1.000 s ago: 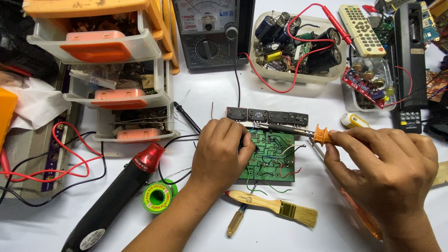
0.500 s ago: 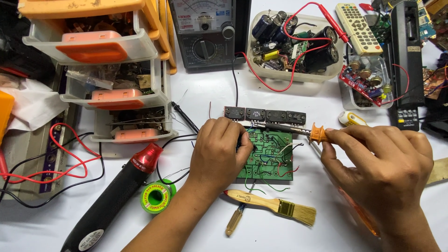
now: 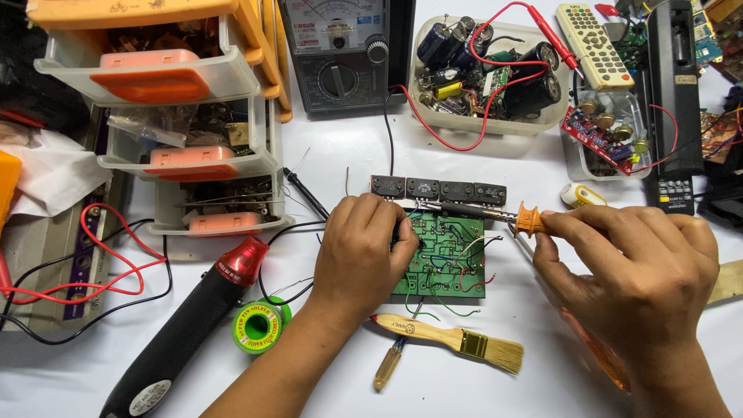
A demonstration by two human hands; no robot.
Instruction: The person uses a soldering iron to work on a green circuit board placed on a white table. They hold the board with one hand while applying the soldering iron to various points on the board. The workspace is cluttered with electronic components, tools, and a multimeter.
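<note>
A green circuit board [image 3: 449, 259] with a row of black transistors along its far edge lies on the white table [image 3: 340, 147]. My left hand [image 3: 360, 251] rests on the board's left side, fingers curled near its top left corner; what it pinches is hidden. My right hand [image 3: 631, 267] grips the orange-collared soldering iron [image 3: 529, 219], whose metal tip reaches left over the board's upper edge toward my left fingers.
A wooden brush [image 3: 449, 339] and small screwdriver [image 3: 389, 365] lie in front of the board. A red-and-black heat gun [image 3: 190, 325] and a green solder spool [image 3: 259, 327] sit at left. Plastic drawers [image 3: 186, 116], a multimeter [image 3: 340, 50] and a tub of capacitors [image 3: 487, 73] stand behind.
Both hands hold nearly the same pose; the view has shifted only slightly. The iron tip stays at the board's upper edge.
</note>
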